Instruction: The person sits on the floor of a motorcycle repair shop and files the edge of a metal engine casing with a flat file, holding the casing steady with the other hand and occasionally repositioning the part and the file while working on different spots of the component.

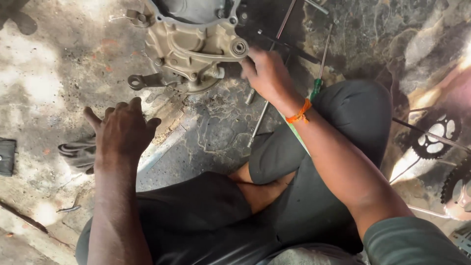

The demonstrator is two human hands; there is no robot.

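Observation:
A grey metal engine casing [191, 44] lies on the stained concrete floor at the top middle. My right hand [267, 73], with an orange thread on the wrist, reaches over tools just right of the casing; its fingers curl down, and what they grip is hidden. My left hand [122, 130] hovers flat with fingers apart below the casing, over a dark rag [76, 152]. It holds nothing.
A green-handled screwdriver [319, 73] and long metal rods [260, 120] lie right of the casing. A chain sprocket [434, 137] and another toothed wheel [454, 179] sit at the right edge. A small dark block [7, 157] lies far left. My crossed legs fill the bottom.

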